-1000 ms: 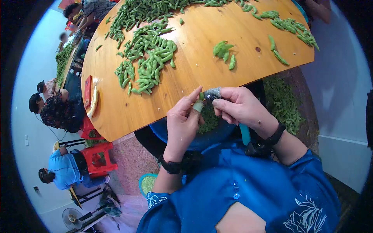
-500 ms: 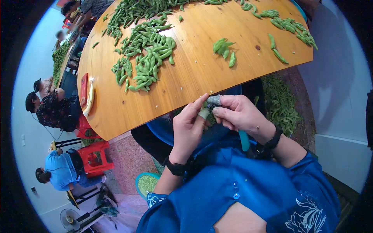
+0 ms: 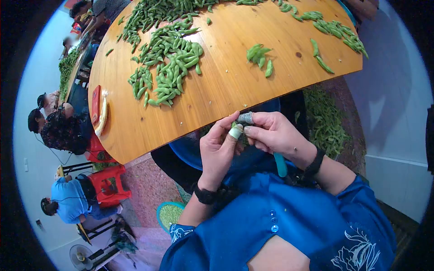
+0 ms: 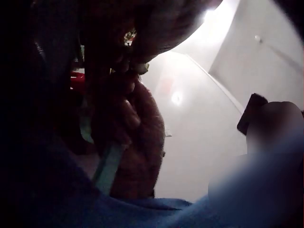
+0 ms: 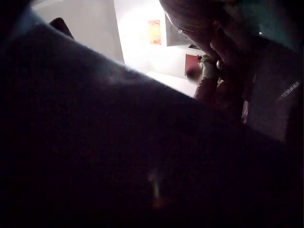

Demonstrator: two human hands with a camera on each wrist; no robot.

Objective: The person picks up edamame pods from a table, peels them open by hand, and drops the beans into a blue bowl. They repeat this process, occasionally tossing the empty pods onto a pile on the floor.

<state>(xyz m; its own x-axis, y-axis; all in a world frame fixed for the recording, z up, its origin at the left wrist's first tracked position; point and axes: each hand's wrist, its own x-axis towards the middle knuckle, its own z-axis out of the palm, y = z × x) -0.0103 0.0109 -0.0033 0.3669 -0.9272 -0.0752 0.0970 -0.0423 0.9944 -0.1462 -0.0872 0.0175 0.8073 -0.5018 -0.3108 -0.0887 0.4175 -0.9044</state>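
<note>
Over a blue tub [image 3: 183,156] at the table edge, the two hands meet in the head view. The left hand [image 3: 213,156] pinches a green pod [image 3: 233,123], mostly hidden, between forefinger and thumb; a pale wrap [image 3: 236,131] covers the thumb tip. Close against it, the right hand [image 3: 281,133] has curled fingers around a tool whose teal handle [image 3: 280,165] sticks out below the palm; its working end is hidden. Grey tape [image 3: 245,118] wraps the right forefinger. The left wrist view shows the teal handle [image 4: 108,168] darkly, under the curled fingers.
Green pods [image 3: 172,72] lie heaped on the wooden table [image 3: 226,86], with a small cluster [image 3: 257,55] nearer the hands. A red object [image 3: 96,104] and a pale strip [image 3: 102,117] lie at left. More pods [image 3: 323,117] cover the floor at right. Other people sit at left.
The left hand has shifted slightly right and down. The green pod, upright between its fingertips a second ago, is now more covered. The right hand and teal handle have moved slightly left.
</note>
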